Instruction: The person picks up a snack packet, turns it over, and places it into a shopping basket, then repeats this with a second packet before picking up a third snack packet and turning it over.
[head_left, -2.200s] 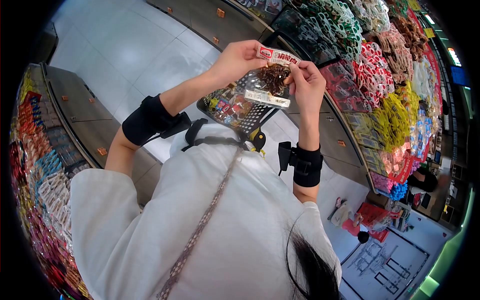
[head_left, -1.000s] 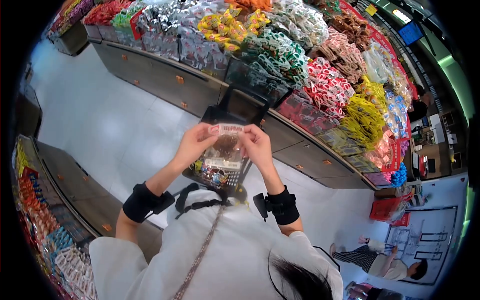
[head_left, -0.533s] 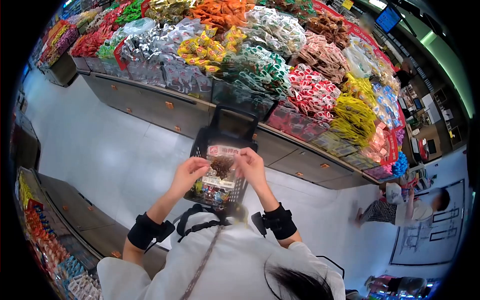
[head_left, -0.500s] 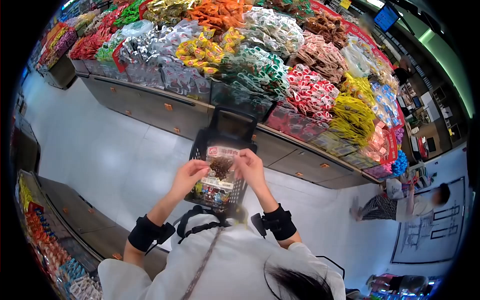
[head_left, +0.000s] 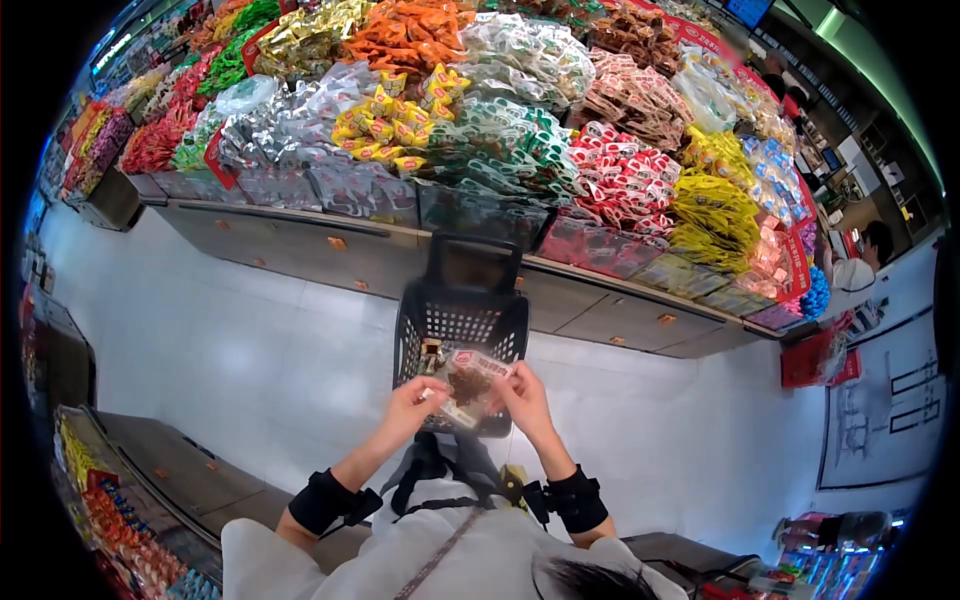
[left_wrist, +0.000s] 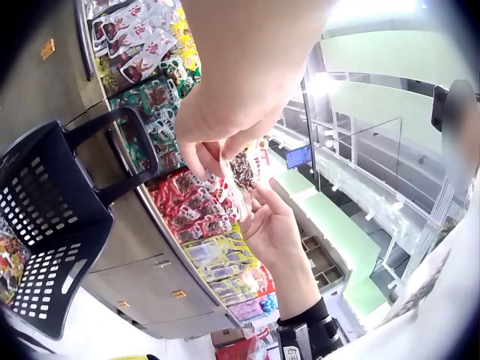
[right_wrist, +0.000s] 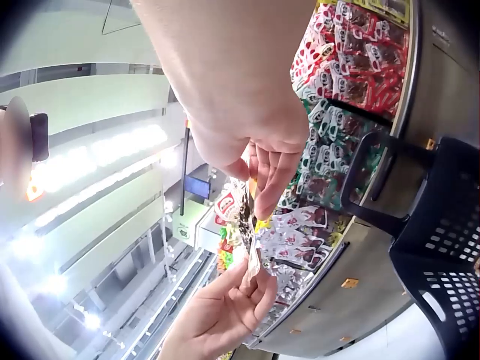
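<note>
Left hand (head_left: 410, 408) and right hand (head_left: 527, 403) pinch a packet (head_left: 474, 380); the basket (head_left: 465, 298) holds wrapped items (left_wrist: 10, 262); heaped bins (head_left: 480, 214) at twelve o'clock.

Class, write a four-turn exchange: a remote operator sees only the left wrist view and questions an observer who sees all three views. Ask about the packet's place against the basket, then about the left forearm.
Operator: I see the left hand and right hand holding the packet. From above, where is it against the basket?
Observer: In the head view, it overlaps the basket's near part.
Operator: And what is worn on the left forearm, beyond my picture?
Observer: A black band, seen in the head view.
</note>
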